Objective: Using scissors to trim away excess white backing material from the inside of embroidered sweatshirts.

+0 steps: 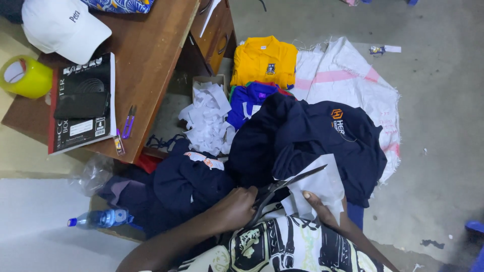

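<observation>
Floor-level clothes pile (302, 136), one scissors (282, 189)

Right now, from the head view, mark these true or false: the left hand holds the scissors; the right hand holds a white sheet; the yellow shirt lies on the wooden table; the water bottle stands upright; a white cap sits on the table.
1. The left hand holds the scissors. True.
2. The right hand holds a white sheet. True.
3. The yellow shirt lies on the wooden table. False: it lies on the floor pile beside the table.
4. The water bottle stands upright. False: it lies on its side.
5. A white cap sits on the table. True.
</observation>
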